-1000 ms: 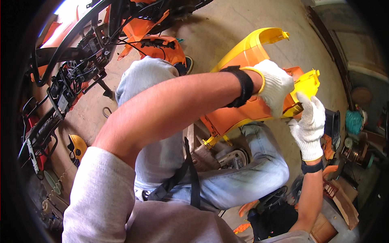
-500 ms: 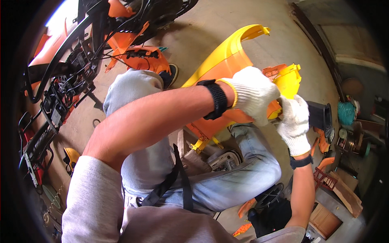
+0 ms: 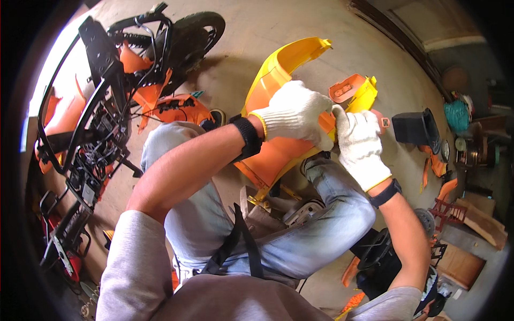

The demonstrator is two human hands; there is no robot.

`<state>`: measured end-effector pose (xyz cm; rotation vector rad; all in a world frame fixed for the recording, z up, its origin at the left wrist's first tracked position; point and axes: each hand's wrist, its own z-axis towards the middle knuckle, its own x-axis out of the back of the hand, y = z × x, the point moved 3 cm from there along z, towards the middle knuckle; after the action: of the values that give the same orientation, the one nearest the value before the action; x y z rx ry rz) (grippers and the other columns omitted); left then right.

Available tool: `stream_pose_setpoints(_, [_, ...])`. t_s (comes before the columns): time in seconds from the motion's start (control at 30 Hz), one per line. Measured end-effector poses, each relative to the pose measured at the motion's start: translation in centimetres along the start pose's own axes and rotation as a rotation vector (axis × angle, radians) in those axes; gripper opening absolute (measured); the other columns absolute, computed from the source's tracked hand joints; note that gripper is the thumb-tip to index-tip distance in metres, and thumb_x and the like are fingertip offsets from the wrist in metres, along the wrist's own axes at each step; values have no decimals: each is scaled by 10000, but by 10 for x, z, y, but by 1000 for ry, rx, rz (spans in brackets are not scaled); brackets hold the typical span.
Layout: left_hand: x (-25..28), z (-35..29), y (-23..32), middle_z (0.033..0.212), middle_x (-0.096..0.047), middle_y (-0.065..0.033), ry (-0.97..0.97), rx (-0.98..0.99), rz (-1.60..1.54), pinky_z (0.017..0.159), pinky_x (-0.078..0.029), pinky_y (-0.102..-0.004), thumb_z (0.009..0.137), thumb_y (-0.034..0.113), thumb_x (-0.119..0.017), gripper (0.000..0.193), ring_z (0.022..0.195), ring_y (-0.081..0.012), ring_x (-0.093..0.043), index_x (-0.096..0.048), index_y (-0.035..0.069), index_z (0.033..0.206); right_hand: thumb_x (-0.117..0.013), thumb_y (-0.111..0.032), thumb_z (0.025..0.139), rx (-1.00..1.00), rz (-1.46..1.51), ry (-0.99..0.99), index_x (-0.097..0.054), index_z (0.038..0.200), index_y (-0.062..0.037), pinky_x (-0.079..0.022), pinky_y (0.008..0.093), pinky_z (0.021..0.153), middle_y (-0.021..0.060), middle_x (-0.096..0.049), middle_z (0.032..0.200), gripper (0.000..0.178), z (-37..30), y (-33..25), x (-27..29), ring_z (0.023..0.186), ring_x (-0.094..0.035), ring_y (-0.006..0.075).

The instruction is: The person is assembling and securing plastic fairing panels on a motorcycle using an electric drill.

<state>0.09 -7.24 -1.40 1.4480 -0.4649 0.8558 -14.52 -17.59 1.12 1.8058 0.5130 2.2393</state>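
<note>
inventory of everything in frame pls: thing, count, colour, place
body panel: 1, yellow outside and orange inside, across the knees at centre, both hands on it
stripped scooter frame: 1, black with orange parts, on the floor at left
loose panel: 1, orange, on the floor beside the frame
box-shaped part: 1, black, on the floor at right
small panel pieces: several, orange, on the floor at right
wooden boards: a few, brown, far right
concrete floor: grey-tan, throughout
jeans: light blue, person's legs, centre
left hand: white knit glove, black wristband, grip on the panel
right hand: white knit glove, black wristband, grip on the panel edge
</note>
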Motion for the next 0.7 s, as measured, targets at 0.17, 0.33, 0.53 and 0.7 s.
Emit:
stream_pose_setpoints(0.17, [-17, 0, 6, 889, -722, -139, -26, 46, 61, 821, -541, -459, 644, 550, -824, 609, 891, -370, -688, -702, 109, 1046, -644, -92, 815, 5, -18, 27, -641, 1157, -28, -477, 411, 845, 55, -616, 830, 348, -4, 7, -8, 814, -613, 239])
stream_pose_setpoints(0.33, [-22, 7, 8, 819, -704, -145, 117, 40, 73, 790, -547, -460, 682, 507, -811, 501, 837, -369, -689, -680, 89, 923, -645, -104, 806, -102, -24, 131, -646, 1221, -75, -485, 420, 881, 21, -609, 795, 417, 1, 8, -17, 825, -628, 221])
stream_pose_setpoints(0.53, [1, 22, 9, 773, -619, -110, 321, -181, 196, 743, -458, -420, 637, 448, -812, 447, 769, -329, -601, -597, 89, 795, -868, -212, 756, -1117, 349, 357, -551, 1339, -109, -520, 466, 936, 125, -612, 1272, 672, -36, -10, 1, 1107, -628, 320])
stream_pose_setpoints(0.7, [-3, 22, 5, 788, -600, -77, 357, -316, 251, 777, -440, -401, 628, 440, -829, 446, 773, -297, -584, -608, 115, 838, -674, -656, 875, -1747, 2465, 243, -504, 1361, -123, -601, 467, 795, 175, -640, 1159, 741, -43, -53, -29, 963, -691, 353])
